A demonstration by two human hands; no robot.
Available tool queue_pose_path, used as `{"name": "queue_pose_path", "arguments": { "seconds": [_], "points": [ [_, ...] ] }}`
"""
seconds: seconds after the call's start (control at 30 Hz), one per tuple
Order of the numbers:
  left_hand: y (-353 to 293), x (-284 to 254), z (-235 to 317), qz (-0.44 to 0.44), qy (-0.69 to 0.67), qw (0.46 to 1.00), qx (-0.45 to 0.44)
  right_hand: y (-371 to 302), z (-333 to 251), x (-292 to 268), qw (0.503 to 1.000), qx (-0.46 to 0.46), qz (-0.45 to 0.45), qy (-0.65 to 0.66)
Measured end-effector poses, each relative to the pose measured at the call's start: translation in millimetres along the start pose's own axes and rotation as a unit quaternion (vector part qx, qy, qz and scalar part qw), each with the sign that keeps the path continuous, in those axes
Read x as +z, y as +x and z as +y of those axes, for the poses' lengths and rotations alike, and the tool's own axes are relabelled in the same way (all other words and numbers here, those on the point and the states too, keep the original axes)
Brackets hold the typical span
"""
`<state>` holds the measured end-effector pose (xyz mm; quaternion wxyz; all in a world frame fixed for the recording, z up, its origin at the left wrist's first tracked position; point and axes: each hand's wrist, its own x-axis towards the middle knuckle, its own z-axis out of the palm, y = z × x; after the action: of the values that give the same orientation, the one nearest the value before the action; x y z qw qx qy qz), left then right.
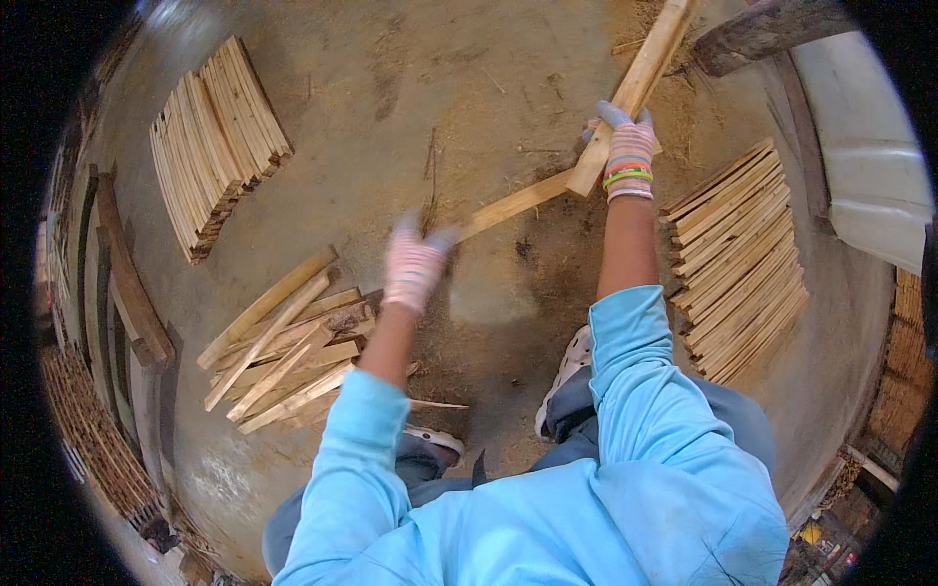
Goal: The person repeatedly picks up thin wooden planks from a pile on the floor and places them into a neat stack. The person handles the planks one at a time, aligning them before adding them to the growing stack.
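Observation:
My right hand [625,146], in a striped glove with grey fingertips, is closed around a long wooden batten [647,70], which slants up and away past the top edge of the head view. A shorter wooden strip [513,207] runs behind the batten's near end and down toward my left hand [415,264]. That hand wears a matching glove and is smeared by motion. Its fingertips overlap the strip's lower left end, but whether they grip it I cannot tell. Below my left forearm lies a loose heap of wood pieces [283,342].
A neat stack of battens [220,137] lies at the far left, another stack [738,259] to the right. Dark beams [132,273] stand along the left side. A thick timber [767,37] and a pale sheet [870,137] are at the upper right. Sawdust covers the concrete floor [489,88].

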<state>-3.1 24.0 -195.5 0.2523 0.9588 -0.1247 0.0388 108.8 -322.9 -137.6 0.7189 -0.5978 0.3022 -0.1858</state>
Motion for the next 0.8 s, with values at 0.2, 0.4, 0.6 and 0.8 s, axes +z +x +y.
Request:
{"name": "queue_pose_path", "arguments": {
  "seconds": [0.2,0.4,0.6,0.8],
  "points": [
    [26.9,14.2,32.0,-0.179,0.070,0.981,0.007,-4.2,-26.4,-17.4,1.000,-0.004,0.000,0.029],
    [24.8,-6.2,-7.5,-0.247,-0.315,0.885,-0.237,-6.5,-19.5,-13.4,0.998,-0.051,0.012,-0.030],
    [29.5,-29.4,-16.6,-0.185,-0.656,0.657,-0.322,-27.2,8.3,21.7,0.998,0.010,-0.067,-0.016],
    [32.5,-35.3,-23.0,-0.128,-0.647,0.668,-0.345,-46.3,45.1,35.5,0.982,0.025,-0.160,-0.096]
  ]
}}
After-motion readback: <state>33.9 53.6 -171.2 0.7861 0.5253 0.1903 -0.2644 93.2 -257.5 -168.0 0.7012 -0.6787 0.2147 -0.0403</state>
